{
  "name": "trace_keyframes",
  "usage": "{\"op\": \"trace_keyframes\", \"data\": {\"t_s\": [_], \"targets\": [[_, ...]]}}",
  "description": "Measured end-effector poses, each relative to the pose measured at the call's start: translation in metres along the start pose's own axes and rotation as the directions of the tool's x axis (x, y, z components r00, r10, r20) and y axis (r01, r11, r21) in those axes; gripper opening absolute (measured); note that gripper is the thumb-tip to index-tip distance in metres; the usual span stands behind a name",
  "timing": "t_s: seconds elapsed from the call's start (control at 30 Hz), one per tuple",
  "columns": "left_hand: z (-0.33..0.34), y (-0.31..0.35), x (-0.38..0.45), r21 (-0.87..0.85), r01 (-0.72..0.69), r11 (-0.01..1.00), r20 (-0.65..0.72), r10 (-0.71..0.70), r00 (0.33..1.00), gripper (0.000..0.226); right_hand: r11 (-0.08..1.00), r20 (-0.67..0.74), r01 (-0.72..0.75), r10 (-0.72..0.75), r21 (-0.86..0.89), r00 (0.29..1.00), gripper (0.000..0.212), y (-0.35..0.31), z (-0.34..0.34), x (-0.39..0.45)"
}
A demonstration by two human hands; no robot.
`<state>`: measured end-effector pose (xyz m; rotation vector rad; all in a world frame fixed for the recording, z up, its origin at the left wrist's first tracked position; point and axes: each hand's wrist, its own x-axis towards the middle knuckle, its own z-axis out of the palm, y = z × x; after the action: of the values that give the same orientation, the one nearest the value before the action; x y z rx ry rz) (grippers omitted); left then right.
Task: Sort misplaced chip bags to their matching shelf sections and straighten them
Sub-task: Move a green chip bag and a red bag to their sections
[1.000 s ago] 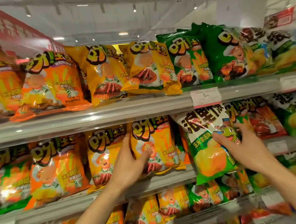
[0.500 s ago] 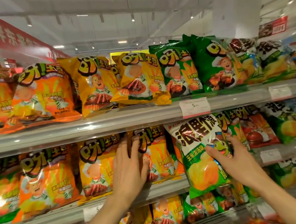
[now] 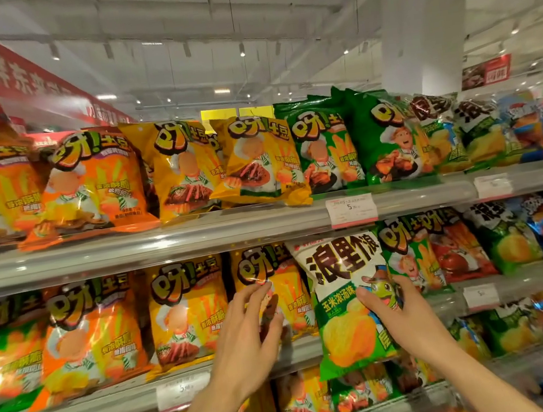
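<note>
— Which hand has the stray?

— My right hand (image 3: 403,313): thumb across the front of the white-and-green bag (image 3: 345,303), fingers hidden behind it, so it is pinched. The bag stands upright, long axis twelve to six, in front of the middle shelf (image 3: 116,404).

— And its home?

— I judge the matching green bags (image 3: 506,240) at about three o'clock, nearer my right. My left hand (image 3: 249,333), fingers spread, rests on a yellow bag (image 3: 273,285) at nine o'clock.
</note>
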<state>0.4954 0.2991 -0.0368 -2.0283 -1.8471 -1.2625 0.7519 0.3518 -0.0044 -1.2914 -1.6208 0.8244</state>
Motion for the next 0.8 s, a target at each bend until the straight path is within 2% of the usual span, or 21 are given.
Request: {"op": "trace_keyframes", "data": {"t_s": [0.13,0.27,0.37,0.4,0.5,0.53,0.67,0.8], "targets": [[-0.003,0.025,-0.017,-0.236,0.089,0.968,0.133,-0.059,0.989,0.062,0.999,0.052,-0.013,0.011,0.038,0.999,0.093,0.000,0.018,-0.014],[-0.001,0.042,-0.023,-0.396,0.195,0.897,0.179,-0.132,0.975,0.075,0.997,0.124,0.019,-0.028,0.077,0.992,0.072,0.001,0.026,-0.026],[0.004,0.054,-0.028,-0.408,0.222,0.886,0.171,-0.164,0.971,0.077,0.993,0.197,0.006,-0.030,0.118,0.980,0.057,0.006,0.018,-0.029],[0.006,0.059,-0.029,-0.420,0.233,0.877,0.169,-0.176,0.970,0.076,0.991,0.209,0.006,-0.034,0.133,0.977,0.061,0.009,0.013,-0.029],[0.018,0.085,-0.029,-0.399,0.244,0.884,0.165,-0.193,0.967,0.071,0.987,0.228,0.008,-0.046,0.163,0.973,0.088,0.025,-0.008,-0.019],[0.025,0.097,-0.028,-0.391,0.250,0.886,0.163,-0.200,0.966,0.071,0.985,0.240,0.009,-0.052,0.175,0.969,0.088,0.030,-0.020,-0.017],[0.064,0.147,-0.023,-0.413,0.259,0.873,0.131,-0.225,0.966,0.074,0.979,0.288,0.024,-0.083,0.203,0.954,0.058,0.056,-0.076,0.000],[0.117,0.206,-0.017,-0.450,0.284,0.847,0.135,-0.250,0.959,0.069,0.975,0.277,0.034,-0.095,0.217,0.956,0.062,0.099,-0.140,0.020]]}}
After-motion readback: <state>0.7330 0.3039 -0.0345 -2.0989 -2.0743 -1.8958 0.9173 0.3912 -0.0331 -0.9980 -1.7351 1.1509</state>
